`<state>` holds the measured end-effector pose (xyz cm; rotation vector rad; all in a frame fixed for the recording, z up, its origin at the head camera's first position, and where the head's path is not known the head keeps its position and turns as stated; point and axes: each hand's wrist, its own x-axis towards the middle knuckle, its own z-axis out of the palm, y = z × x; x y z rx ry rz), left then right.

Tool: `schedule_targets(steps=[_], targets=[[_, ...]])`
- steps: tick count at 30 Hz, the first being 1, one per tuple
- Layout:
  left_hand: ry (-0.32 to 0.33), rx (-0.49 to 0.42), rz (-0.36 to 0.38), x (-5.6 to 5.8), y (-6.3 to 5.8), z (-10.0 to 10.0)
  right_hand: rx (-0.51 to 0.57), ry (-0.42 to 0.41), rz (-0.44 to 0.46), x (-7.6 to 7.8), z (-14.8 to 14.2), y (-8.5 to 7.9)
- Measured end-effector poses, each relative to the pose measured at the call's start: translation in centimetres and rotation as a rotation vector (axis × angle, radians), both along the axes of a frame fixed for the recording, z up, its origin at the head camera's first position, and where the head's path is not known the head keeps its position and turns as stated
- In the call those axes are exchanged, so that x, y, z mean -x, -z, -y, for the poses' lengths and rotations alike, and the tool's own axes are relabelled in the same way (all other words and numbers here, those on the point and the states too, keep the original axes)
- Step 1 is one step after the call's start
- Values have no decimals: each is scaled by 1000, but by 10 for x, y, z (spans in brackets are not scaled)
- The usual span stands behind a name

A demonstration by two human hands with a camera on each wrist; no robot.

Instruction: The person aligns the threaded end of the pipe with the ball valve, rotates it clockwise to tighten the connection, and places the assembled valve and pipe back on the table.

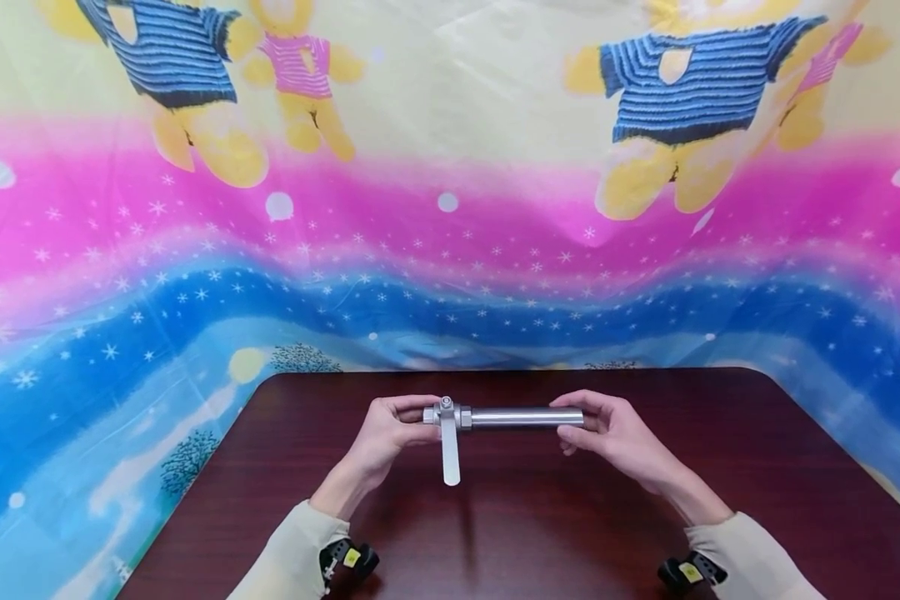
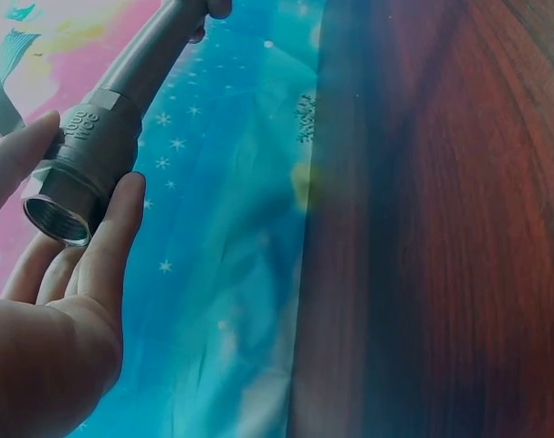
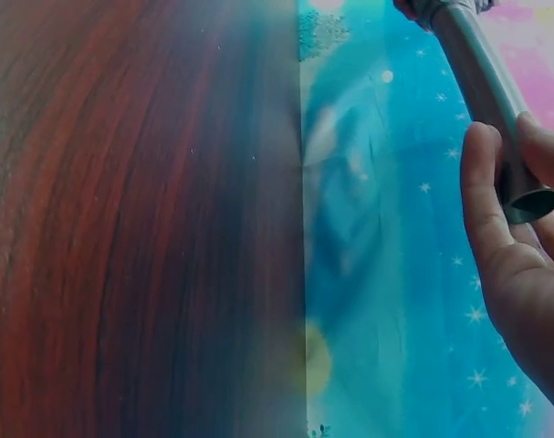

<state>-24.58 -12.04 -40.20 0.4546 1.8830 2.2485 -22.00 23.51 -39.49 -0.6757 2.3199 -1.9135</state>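
Note:
A metal ball valve (image 2: 92,137) with a flat lever handle (image 1: 451,454) is joined end to end with a straight metal pipe (image 1: 525,417). Both are held level above the table, the lever pointing toward me. My left hand (image 1: 381,435) grips the valve body between thumb and fingers; its open threaded end faces the palm in the left wrist view. At the other end, my right hand (image 1: 621,433) pinches the pipe near its hollow tip, which shows in the right wrist view. The joint between valve and pipe sits at a hex collar (image 1: 465,417).
Beneath the hands lies a dark reddish-brown wooden table (image 1: 555,533) with rounded far corners. A printed cloth (image 1: 450,250) with bears and snowflakes hangs behind and along its sides. A small black device (image 1: 348,560) is strapped at each wrist, over light sleeves.

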Motion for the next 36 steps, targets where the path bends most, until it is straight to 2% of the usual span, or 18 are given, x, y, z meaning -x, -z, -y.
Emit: schedule_targets(steps=[4, 9, 14, 20, 25, 30, 36], targets=[[-2, -12, 16, 0, 1, -1, -46, 8, 10, -2, 0, -2], [3, -9, -3, 1, 0, 0, -10, -37, -14, -2, 0, -5], [0, -6, -1, 0, 0, 1, -42, 14, 33, -1, 4, -6], [-6, 2, -3, 0, -1, 1, 16, -37, 5, 0, 4, -4], [-13, -1, -8, 0, -1, 2, -17, -2, 31, 0, 5, -4], [-7, -3, -11, 0, -1, 2, 30, -25, 3, 0, 6, -1], [-8, -2, -13, 0, -1, 0, -13, 18, 18, 1, 6, -1]])
